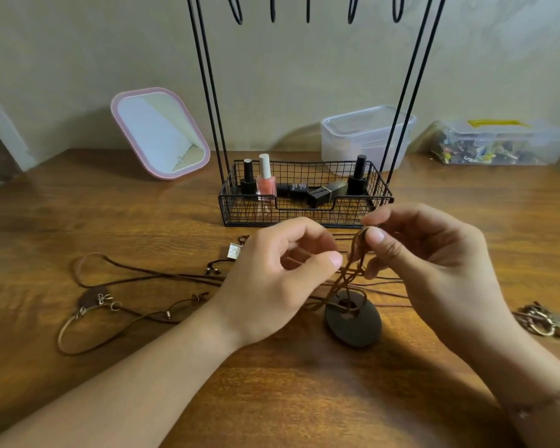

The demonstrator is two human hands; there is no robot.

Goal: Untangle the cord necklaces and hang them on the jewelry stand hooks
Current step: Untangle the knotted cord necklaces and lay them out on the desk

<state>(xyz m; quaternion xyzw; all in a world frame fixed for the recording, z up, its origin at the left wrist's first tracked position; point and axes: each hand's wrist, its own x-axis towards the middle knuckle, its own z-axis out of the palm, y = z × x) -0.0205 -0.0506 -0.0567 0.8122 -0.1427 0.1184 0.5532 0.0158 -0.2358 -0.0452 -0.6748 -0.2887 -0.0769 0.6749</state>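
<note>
- Both hands are hovering over the bench [304,389], pinching a tangled brown cord [348,279]: right hand [434,266] gripping its top, left hand [272,282] a strand.
- Its dark pendant [353,321] is resting just below them.
- The jewelry stand [304,202] is sitting just beyond the fingertips.

I count five hooks [274,9] overhead and four polish bottles [265,177] in my basket [304,215]. Two tubs [366,137] behind, one mirror [160,134], perhaps three necklaces [110,279].
</note>
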